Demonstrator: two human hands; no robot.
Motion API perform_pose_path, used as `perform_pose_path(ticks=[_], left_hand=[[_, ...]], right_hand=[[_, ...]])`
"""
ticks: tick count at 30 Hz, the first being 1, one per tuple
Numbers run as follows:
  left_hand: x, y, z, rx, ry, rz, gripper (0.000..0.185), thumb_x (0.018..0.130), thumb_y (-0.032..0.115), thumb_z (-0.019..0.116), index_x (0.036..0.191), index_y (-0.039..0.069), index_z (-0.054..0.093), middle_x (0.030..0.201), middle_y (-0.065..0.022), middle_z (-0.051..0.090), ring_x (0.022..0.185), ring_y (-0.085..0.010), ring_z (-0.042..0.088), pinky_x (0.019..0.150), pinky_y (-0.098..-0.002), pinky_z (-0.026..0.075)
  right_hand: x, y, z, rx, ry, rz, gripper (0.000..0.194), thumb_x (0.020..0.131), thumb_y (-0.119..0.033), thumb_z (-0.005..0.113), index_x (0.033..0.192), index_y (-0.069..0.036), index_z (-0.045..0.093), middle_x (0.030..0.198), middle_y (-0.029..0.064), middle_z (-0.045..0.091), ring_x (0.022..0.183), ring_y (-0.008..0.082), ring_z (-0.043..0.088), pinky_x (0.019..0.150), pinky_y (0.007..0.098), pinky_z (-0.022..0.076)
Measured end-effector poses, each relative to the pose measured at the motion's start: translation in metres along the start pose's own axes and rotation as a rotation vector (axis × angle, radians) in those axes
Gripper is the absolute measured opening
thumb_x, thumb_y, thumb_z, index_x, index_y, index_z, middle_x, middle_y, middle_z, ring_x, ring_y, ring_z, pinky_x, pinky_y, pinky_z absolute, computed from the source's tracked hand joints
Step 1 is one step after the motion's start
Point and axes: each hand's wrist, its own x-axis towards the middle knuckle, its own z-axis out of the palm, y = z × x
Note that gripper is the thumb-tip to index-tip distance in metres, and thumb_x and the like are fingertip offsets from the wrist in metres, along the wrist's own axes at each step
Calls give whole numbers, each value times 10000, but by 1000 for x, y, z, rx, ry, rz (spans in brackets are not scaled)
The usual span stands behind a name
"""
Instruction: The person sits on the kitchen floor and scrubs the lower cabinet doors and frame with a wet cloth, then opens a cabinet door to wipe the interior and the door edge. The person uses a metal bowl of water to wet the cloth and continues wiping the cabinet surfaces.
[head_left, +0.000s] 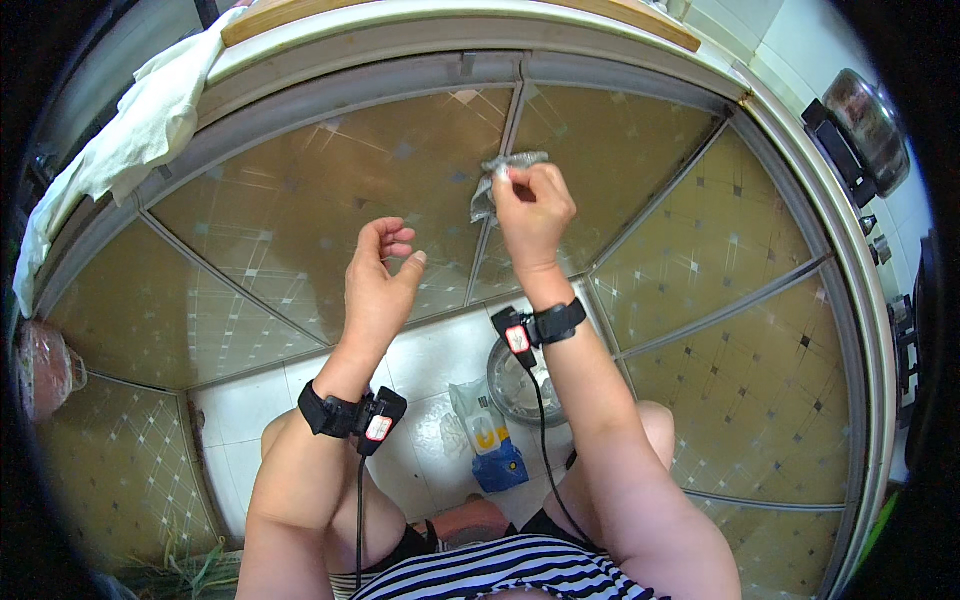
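My right hand is raised before brown glossy cabinet doors, close to the upright metal strip where two of them meet. Pinched in its fingers is a crumpled greyish sheet; whether it is a wipe, film or foil I cannot tell. To the left, my left hand holds nothing. Its fingers are curled and apart from the thumb, in front of the larger door. Both wrists carry black straps with a small cabled device.
A metal basin and a soft pack of wipes stand on white floor tiles between my legs. A white cloth hangs over the counter edge at left. A metal pot is at right; a pinkish plastic bag hangs far left.
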Motion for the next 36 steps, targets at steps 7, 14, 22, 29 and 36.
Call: perform_pose_path(ticks=[7,14,22,29,36], left_hand=[[-5,-1,-4,19,19,9,407,767,15,646,1149,-3,506,1055,-100,620,901,-161,578,845,-299,468],[-5,5,2,4,6,15,406,766,21,645,1145,-11,504,1052,-104,620,909,-161,576,845,-297,468],[-6,4,2,-3,15,15,409,767,21,649,1149,-12,506,1046,-101,621,901,-158,576,835,-295,470],[-7,3,5,-13,-3,27,409,764,25,653,1144,-8,507,1048,-100,625,893,-159,583,833,-294,472],[-7,-2,4,-8,15,-3,408,765,29,650,1145,-6,507,1036,-98,625,889,-158,582,830,-292,472]], right_hand=[[-95,28,7,-215,-104,123,95,646,-19,670,622,-32,579,629,86,552,553,200,557,511,295,447],[-29,14,6,-144,-48,48,82,629,-30,666,637,-39,585,649,103,558,568,271,564,523,343,458],[-102,26,11,-187,-73,235,87,629,-31,668,625,-24,581,634,96,557,570,226,564,534,314,453],[-33,18,12,-116,16,64,98,618,-29,669,628,-34,571,649,96,550,560,251,556,512,338,449],[-98,23,13,-246,-88,295,97,624,-26,672,621,-21,576,635,87,555,551,211,555,519,305,452]])
